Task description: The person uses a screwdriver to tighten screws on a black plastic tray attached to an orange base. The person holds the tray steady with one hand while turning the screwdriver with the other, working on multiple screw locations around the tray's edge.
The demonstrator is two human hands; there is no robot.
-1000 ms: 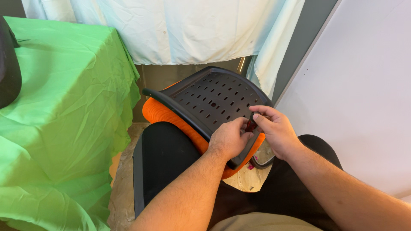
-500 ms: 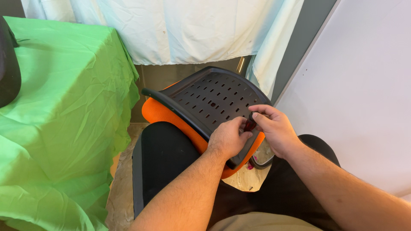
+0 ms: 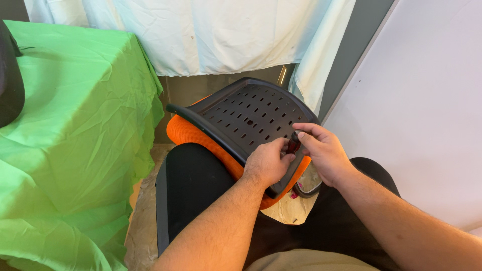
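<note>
Head view: the perforated black chair panel (image 3: 248, 118) lies propped across the lap; left hand (image 3: 266, 163) closes on its edge to steady it, right hand (image 3: 324, 153) pinches a small dark-red tool (image 3: 293, 144) against it.

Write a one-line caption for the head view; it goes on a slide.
Both hands, left hand and right hand, work a red-handled screwdriver on a perforated black chair panel.

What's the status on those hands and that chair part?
Left hand steadies the black slotted chair panel. Right hand grips a small dark-red tool against it. Nothing in the way.
</note>
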